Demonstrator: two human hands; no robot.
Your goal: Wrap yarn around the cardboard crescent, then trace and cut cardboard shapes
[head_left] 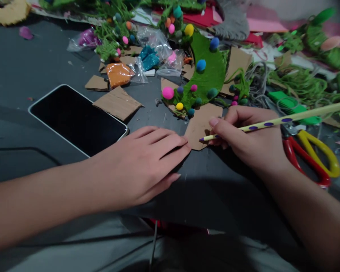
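Note:
A small piece of brown cardboard (200,124) lies on the dark table between my hands. My right hand (243,136) is closed round a pale yellow pencil (257,126) with purple spots, its purple tip at the cardboard's surface. Flat on the table, my left hand (155,162) has its fingers stretched out, with the fingertips touching the cardboard's left edge. Just behind the cardboard is a green ring (209,75) with coloured balls on it.
A phone (76,121) lies at the left, partly under another cardboard piece (119,102). Scissors with red and yellow handles (308,158) rest beside my right wrist. Clay bags (119,74), green yarn (308,81) and several scraps cover the back.

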